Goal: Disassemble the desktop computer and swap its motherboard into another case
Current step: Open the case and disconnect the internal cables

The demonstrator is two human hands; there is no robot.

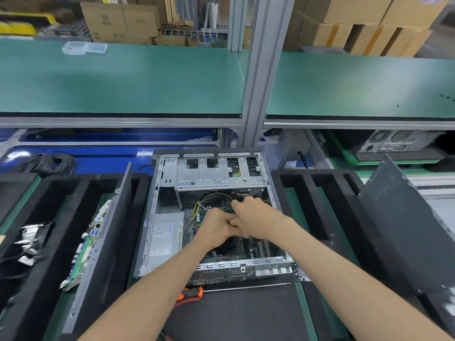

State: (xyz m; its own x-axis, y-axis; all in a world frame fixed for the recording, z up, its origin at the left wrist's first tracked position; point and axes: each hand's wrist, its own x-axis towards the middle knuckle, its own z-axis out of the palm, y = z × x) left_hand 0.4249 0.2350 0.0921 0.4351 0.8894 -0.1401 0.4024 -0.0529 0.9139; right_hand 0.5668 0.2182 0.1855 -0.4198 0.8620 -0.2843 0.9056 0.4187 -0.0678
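An open desktop case lies flat in front of me with its side panel off. Inside are a grey power supply, a silver drive cage, yellow-black cables and the green motherboard. Both hands are inside the case over the motherboard, touching each other. My left hand is curled into a fist. My right hand has its fingers bent down beside it. What they pinch is hidden by the fingers.
A second motherboard leans in the black foam tray at left, beside a grey side panel. An orange-handled screwdriver lies at the case's near edge. Another panel leans at right. Loose cables lie far left.
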